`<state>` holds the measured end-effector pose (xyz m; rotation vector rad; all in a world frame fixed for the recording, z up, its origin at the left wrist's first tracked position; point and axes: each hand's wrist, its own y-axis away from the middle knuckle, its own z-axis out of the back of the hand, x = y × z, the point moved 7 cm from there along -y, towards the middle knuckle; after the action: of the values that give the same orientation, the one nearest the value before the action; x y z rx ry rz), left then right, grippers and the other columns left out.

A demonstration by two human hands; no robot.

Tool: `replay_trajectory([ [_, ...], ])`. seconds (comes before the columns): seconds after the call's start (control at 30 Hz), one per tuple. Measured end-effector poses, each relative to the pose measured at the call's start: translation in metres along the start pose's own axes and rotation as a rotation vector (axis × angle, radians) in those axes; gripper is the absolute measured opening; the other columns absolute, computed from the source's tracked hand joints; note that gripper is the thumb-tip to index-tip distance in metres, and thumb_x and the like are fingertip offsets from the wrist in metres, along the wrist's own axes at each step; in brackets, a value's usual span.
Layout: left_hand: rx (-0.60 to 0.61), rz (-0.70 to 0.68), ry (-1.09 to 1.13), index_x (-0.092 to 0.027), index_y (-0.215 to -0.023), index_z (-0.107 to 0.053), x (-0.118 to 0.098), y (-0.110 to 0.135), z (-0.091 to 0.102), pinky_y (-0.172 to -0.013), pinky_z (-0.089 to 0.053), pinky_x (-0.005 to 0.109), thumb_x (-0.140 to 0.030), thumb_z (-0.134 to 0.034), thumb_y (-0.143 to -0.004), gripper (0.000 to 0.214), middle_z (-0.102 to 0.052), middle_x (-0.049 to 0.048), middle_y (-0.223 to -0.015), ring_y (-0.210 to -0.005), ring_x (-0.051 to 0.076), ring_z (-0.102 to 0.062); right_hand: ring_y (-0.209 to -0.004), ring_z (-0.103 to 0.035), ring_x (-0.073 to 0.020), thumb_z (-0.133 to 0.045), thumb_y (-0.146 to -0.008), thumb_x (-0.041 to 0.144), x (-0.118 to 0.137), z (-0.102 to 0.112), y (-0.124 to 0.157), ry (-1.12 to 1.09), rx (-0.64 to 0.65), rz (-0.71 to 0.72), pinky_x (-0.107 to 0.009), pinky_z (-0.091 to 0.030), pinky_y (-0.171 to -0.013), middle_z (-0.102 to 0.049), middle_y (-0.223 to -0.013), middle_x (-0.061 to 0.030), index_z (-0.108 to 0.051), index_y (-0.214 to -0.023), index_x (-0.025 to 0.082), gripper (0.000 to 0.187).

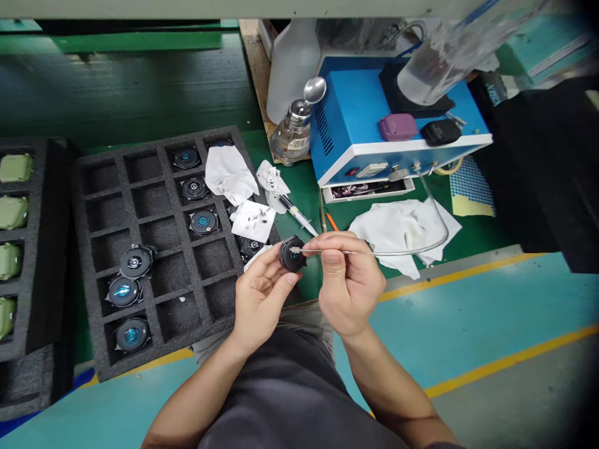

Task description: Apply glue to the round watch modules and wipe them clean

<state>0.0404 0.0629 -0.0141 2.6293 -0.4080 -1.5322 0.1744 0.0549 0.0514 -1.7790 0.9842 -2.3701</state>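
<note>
My left hand (259,299) is closed on the edge of a round black watch body (294,254). Between the fingers of my right hand (350,277) is pinched a thin clear hose (421,251) with a narrow tip. That tip reaches the face of the watch body; whether it touches, I cannot tell. The hose curves back to a blue box-shaped machine (355,112). To the left lies a black foam tray (161,274) with several round watch bodies, among them one with a lit face (124,291). White wipes with dark specks (255,221) lie on its right side.
Behind my hands are a syringe (297,215), an orange stick (332,221) and a glass alcohol bottle (292,134). Crumpled white cloths (388,231) lie at the right. Purple (397,126) and black cases (440,132) rest on the machine. Green cases (14,212) fill a tray at far left.
</note>
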Motion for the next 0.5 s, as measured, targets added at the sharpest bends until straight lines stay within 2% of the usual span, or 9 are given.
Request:
replay_trajectory([
  [0.5,-0.005,0.001,-0.011,-0.024,-0.123,-0.071,0.0004,-0.0004,0.0004,-0.086,-0.065,0.031,-0.022,-0.080,-0.083,0.041,-0.075,0.0085,-0.124,-0.115,0.025,-0.072,-0.085,-0.067,-0.0177,-0.053,-0.100,0.019,-0.0013,0.0000,0.0004,-0.017,-0.016,-0.021,-0.037,-0.057,-0.074,-0.068,-0.086,-0.0020,-0.066,-0.096,0.025,0.015],
])
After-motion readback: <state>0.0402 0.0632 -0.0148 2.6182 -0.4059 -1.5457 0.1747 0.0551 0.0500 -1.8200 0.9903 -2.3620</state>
